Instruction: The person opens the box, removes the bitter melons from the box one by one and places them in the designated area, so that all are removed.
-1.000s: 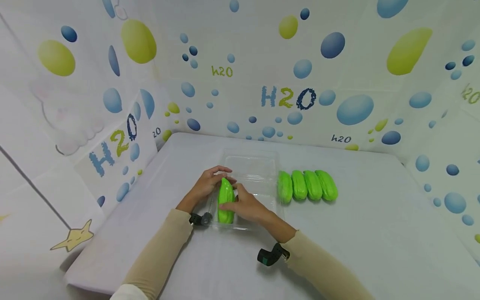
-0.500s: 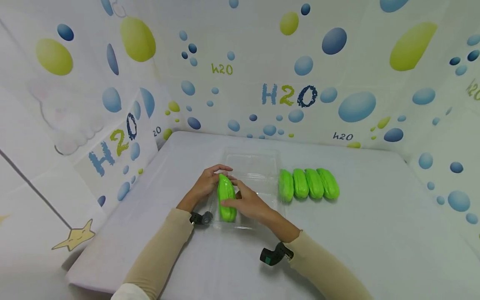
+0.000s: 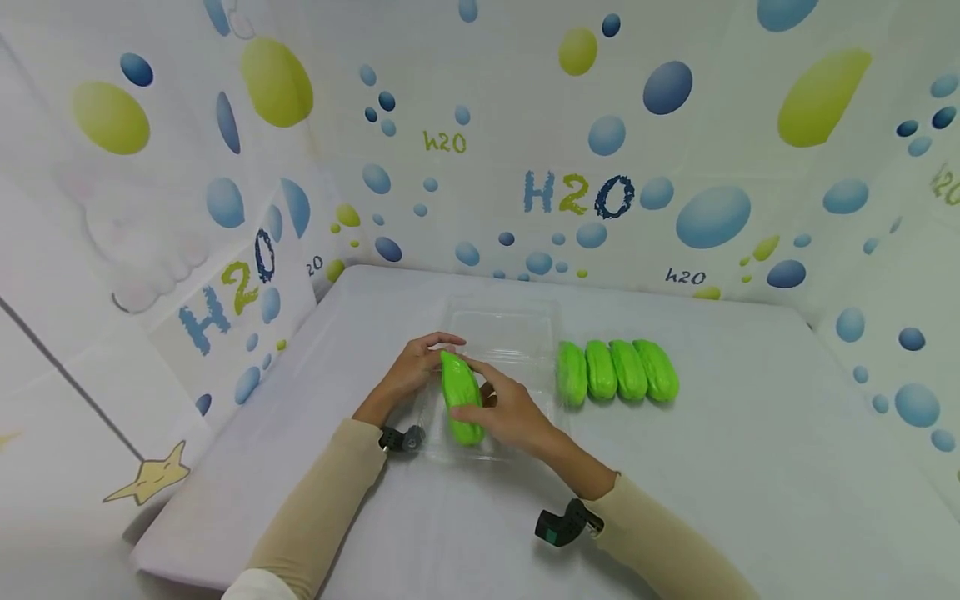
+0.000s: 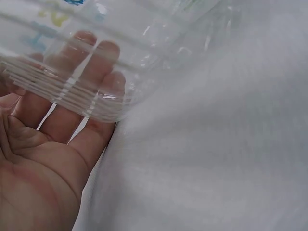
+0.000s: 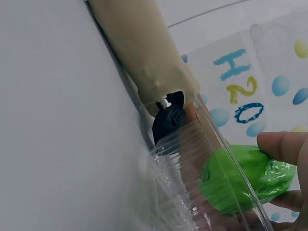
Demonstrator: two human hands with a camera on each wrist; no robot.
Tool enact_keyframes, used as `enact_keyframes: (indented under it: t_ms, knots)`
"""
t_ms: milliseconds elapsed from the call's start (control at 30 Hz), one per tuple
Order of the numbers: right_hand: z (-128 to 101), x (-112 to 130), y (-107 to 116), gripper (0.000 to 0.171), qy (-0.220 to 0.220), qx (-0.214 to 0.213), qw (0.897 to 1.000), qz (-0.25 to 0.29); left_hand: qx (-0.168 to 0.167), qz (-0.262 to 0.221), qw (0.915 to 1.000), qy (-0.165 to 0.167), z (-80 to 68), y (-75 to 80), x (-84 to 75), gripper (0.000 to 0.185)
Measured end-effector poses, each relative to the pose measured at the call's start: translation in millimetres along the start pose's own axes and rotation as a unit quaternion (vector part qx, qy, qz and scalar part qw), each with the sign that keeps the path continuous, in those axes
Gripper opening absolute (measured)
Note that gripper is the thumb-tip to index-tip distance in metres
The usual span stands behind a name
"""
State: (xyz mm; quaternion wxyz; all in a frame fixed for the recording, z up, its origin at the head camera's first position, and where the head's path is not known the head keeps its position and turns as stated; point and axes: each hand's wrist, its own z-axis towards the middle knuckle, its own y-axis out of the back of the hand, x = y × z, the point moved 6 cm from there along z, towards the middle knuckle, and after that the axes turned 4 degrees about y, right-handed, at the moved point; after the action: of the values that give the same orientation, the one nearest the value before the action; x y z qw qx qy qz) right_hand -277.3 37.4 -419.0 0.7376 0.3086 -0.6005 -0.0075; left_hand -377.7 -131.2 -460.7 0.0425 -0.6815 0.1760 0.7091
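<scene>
A clear plastic tray point(image 3: 517, 329) lies on the white table. My left hand point(image 3: 420, 362) holds its left rim, thumb over the edge; in the left wrist view its fingers point(image 4: 94, 67) lie fairly straight behind the clear tray wall point(image 4: 144, 53). My right hand point(image 3: 491, 404) grips a bright green vegetable point(image 3: 461, 396) that lies tilted in the tray's left part. From the right wrist, that green vegetable point(image 5: 240, 180) shows through the ribbed tray wall point(image 5: 187, 192), a fingertip point(image 5: 281, 147) resting on its top.
Several more green vegetables point(image 3: 617, 371) lie side by side on the table just right of the tray. Bubble-printed walls point(image 3: 570, 192) close in the table at the back and on both sides. The table's front edge point(image 3: 180, 571) runs near my left elbow.
The green vegetable has tilted, its near end swinging right. My right hand has shifted slightly right and toward me with it. The left hand has stayed on the tray's rim.
</scene>
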Motion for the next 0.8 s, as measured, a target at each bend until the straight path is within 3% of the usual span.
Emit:
enact_keyframes:
  t_ms: [333,633,800]
  knots:
    - [-11.6,5.2,4.9,0.071,0.041,-0.031,0.999,0.001,0.003,-0.035,0.9993,0.012,-5.0,-1.0,0.2,0.034]
    - [-12.4,9.1,19.9,0.069,0.095,-0.106,0.99,-0.003,0.004,-0.052,0.9985,0.018,-3.9,-2.9,-0.5,0.031]
    - [-11.4,5.8,30.1,0.07,0.11,-0.132,0.985,-0.011,0.022,-0.055,0.9982,0.011,-3.0,-5.9,-1.4,0.032]
